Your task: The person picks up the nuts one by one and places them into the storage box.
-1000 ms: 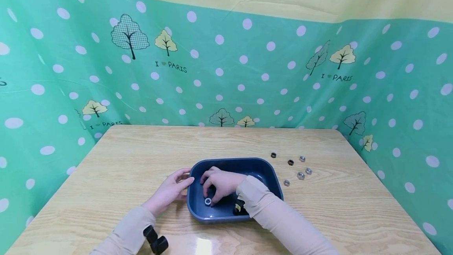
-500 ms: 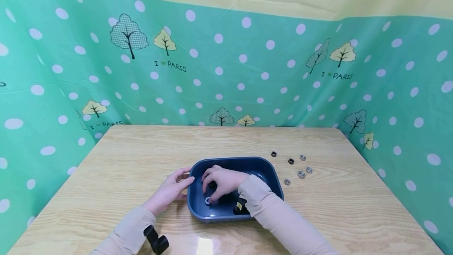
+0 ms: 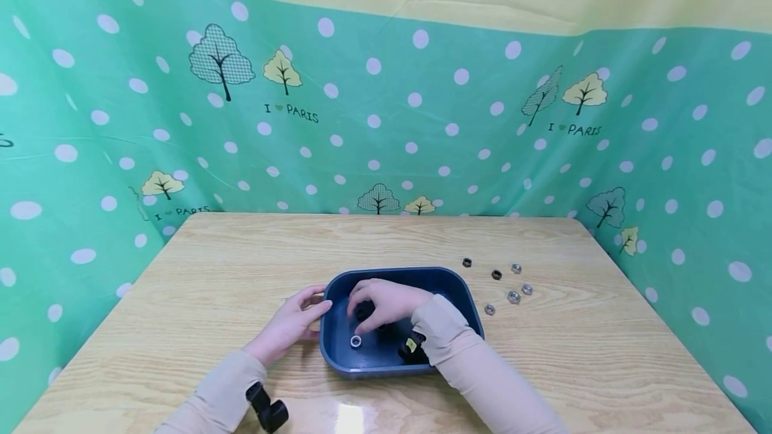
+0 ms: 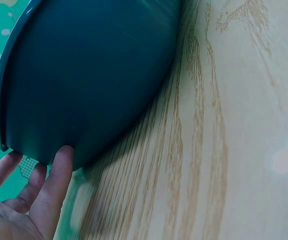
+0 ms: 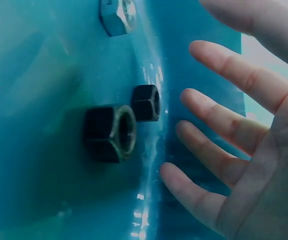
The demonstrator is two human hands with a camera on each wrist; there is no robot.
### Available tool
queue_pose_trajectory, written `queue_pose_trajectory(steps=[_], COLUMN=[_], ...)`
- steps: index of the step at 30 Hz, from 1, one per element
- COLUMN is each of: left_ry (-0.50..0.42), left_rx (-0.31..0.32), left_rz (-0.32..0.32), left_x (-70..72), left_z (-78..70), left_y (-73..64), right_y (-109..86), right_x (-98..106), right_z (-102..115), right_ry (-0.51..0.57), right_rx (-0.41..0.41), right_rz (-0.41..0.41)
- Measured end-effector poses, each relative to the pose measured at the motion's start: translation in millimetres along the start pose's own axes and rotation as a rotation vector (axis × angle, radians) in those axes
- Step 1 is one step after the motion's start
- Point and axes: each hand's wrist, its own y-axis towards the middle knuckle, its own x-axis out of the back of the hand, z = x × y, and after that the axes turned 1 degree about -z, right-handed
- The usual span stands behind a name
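A dark blue plastic bin (image 3: 346,372) stands on the table, and my left hand (image 3: 295,320) holds its left end. The thumb lies at the rim, with the fingers against the outer wall (image 4: 58,100). Inside the bin my right hand (image 3: 389,303) hovers, fingers spread and loosely bent, holding nothing. A silver hex nut (image 3: 356,341) lies on the bin floor just below its thumb. In the right wrist view, a large black nut (image 5: 108,134), a smaller black nut (image 5: 146,102) and the silver nut (image 5: 117,17) rest near the fingertips. My right forearm hides part of the bin.
To the right of the bin, several loose nuts lie on the wooden table (image 3: 241,253): black ones such as this black nut (image 3: 496,274), and silver ones such as this silver nut (image 3: 513,297). A green dotted cloth (image 3: 374,142) hangs behind the table.
My right hand has drawn back slightly up and to the right, away from the silver nut, which now shows fully. The left hand and the bin have stayed put.
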Motion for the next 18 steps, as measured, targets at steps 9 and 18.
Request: queue_pose_trajectory(steps=[9,18], left_ry=[0.008,0.004], left_rx=[0.020,0.021], left_rz=[-0.039,-0.041], left_x=[-2.1,-3.0], left_z=[0.8,-0.1], left_y=[0.3,-0.7], right_y=[-3.7,-11.2], right_x=[9.2,18.8], right_z=[-2.1,1.1], right_ry=[0.110,0.157], right_rx=[-0.029,-0.123], right_rz=[-0.013,-0.023])
